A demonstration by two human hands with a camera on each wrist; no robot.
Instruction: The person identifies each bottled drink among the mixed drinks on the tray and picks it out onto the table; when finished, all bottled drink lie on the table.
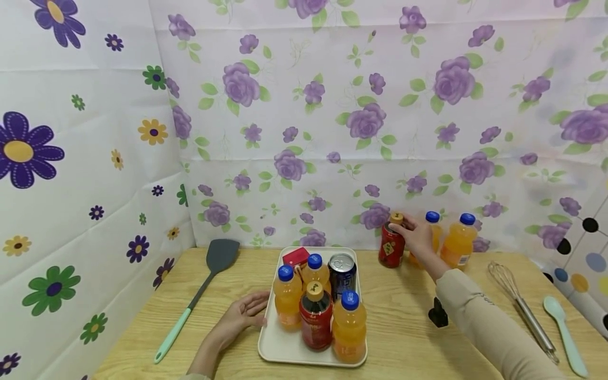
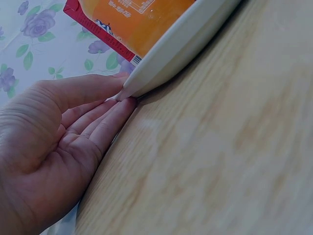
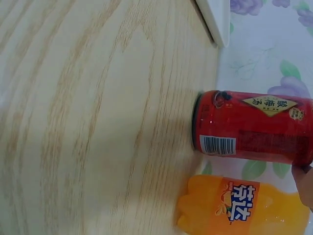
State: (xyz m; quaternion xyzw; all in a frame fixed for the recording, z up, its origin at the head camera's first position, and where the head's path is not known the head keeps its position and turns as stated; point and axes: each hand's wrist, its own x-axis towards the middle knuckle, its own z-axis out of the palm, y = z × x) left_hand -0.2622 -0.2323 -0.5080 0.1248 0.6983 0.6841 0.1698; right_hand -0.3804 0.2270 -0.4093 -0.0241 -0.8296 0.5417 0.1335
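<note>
Taking the tray point(image 1: 277, 348) as our clock centre, with twelve toward the flowered wall, we find the left hand point(image 1: 239, 318) at nine. In the left wrist view we see its thumb over the rim and its fingertips underneath, pinching the edge, so the gap is only as thin as the rim. At two o'clock, outside the tray, we see the right hand point(image 1: 415, 236) gripping an upright red bottle point(image 1: 392, 248) at the top, by its tan cap, thumb and fingers spread just the width they hold. We cannot tell whether the bottle's base touches the counter point(image 1: 399, 338). At three o'clock from that bottle, we note two blue-capped drinks point(image 1: 459, 240) behind and beside the right hand.

Within the tray we count three orange bottles point(image 1: 349, 330), at nine, twelve and four, with a second red bottle point(image 1: 315, 322) among them, a dark can point(image 1: 342, 272) between one and two, and a red box point(image 1: 295, 256) at eleven. Farther out, we see a spatula point(image 1: 201, 290) at nine and a whisk point(image 1: 534, 319) at three
</note>
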